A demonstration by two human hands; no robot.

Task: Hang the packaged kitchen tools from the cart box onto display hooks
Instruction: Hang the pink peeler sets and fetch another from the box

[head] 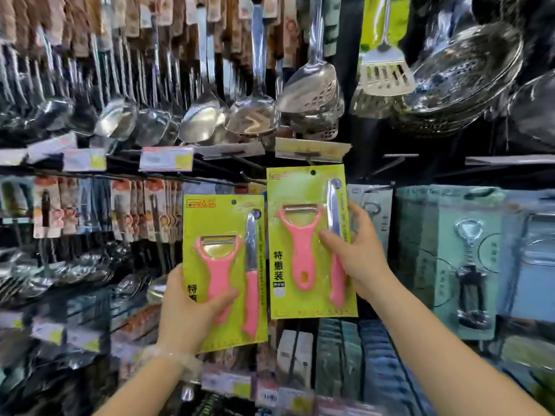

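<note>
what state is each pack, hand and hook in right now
left hand: gripping the lower pack
right hand: gripping the higher pack
lower peeler pack: held upright, not hung
higher peeler pack: raised near the hook, hole not on it
bare hook: empty

Glossy green packs [310, 244] hold pink plastic peelers [300, 241]; shiny steel ladles [252, 115] above.

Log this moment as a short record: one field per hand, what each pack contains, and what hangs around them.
left hand: grips the lower pack near its bottom
right hand: holds the higher pack by its right edge
pack contents: pink peeler and pink-handled knife on a green card, hang hole at top
hook: bare, just left of the higher pack's top
above: steel ladles hanging
right: packaged bottle openers
</note>
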